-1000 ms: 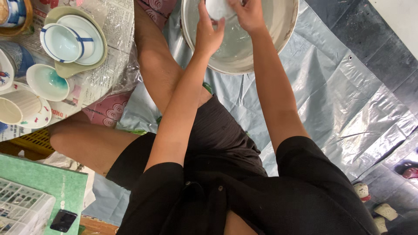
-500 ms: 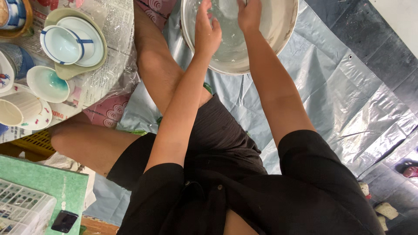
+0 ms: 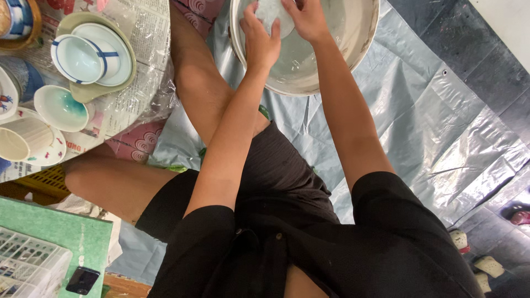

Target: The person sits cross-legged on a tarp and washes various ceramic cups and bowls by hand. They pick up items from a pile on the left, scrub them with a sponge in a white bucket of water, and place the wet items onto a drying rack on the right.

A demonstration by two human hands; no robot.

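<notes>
A large metal basin point(image 3: 353, 49) with cloudy water sits on a grey tarp between my knees. Both hands reach into it. My left hand point(image 3: 259, 38) and my right hand point(image 3: 303, 16) together hold a pale round dish point(image 3: 273, 14) at the top edge of the view; most of the dish is cut off or hidden by my fingers.
To the left, on newspaper under plastic film, stand several ceramic pieces: a white cup with blue stripes point(image 3: 80, 58) on stacked plates, a small bowl with a teal inside point(image 3: 61, 107), and a cream cup point(image 3: 25, 140). A green board point(image 3: 55, 237), a white basket point(image 3: 27, 270) and a phone point(image 3: 83, 280) lie at lower left.
My hands have shifted slightly farther up in the basin while turning the dish; the dish now sits nearer the top edge of the view.
</notes>
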